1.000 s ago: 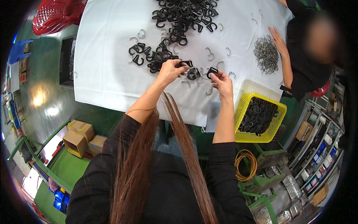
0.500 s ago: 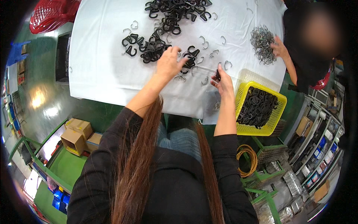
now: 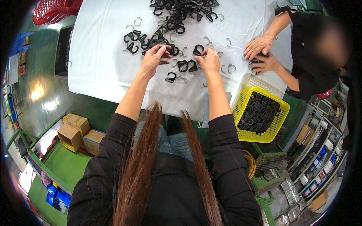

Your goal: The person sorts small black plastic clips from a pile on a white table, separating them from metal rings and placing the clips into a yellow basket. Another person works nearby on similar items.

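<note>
On the white-covered table (image 3: 98,64), my left hand (image 3: 154,59) hovers at the near edge of a heap of black plastic hooks (image 3: 162,38). Its fingers are apart and nothing shows between them. My right hand (image 3: 210,62) pinches a black plastic hook (image 3: 198,49) at its fingertips. Between and below the hands lie a few loose hooks (image 3: 182,66), one of them (image 3: 171,77) nearer to me. Thin metal clips (image 3: 231,68) are scattered around. To the right stands a yellow plastic basket (image 3: 264,138) filled with black hooks (image 3: 260,113).
Across the right corner of the table, a co-worker's two hands (image 3: 260,49) cover a pile of metal clips. A larger heap of black hooks (image 3: 183,13) lies farther back. Cardboard boxes (image 3: 71,136) are on a green-framed stand at left; a red chair (image 3: 54,11) is at far left.
My right hand has moved left and away from the basket, to the loose hooks. My left hand has shifted slightly left. The small hook cluster is spread out. The co-worker's second hand has come in.
</note>
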Available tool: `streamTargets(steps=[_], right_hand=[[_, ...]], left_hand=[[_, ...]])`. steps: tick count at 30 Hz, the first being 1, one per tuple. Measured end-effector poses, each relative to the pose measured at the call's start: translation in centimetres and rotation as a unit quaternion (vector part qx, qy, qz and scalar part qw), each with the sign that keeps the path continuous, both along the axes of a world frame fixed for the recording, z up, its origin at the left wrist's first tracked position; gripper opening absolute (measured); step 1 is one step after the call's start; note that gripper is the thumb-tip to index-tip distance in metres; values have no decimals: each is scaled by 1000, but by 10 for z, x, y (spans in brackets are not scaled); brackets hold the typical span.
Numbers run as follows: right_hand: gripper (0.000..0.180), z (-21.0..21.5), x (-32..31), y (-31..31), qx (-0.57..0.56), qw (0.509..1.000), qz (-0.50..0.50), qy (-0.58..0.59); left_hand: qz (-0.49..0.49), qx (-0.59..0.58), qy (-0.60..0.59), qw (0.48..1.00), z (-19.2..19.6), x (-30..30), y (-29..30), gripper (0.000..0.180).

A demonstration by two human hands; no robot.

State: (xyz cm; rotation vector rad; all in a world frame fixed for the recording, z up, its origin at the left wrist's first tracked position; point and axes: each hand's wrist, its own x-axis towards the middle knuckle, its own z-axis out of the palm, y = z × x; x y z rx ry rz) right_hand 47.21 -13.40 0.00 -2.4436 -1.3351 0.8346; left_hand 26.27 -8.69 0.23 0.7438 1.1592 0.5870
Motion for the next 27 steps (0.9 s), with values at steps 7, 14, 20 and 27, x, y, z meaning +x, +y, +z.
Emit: streamTargets(steps=[7,14,20,27], right_hand=[[53,-3,-7,6,70,997,-15,-1],[36,-12,11,14,75,994,-10,72],[28,1,18,-29,-4,962,-56,268],[39,11,-30,-37,-48,998,-41,-14]], left_hand=[[-207,432,410,776,-4,34,-47,37],[-190,321,287,882,-3,32,-31,26],[-169,12,71,983,9,-4,-15,25],[-48,-9,-33,998,14,-32,-39,22]])
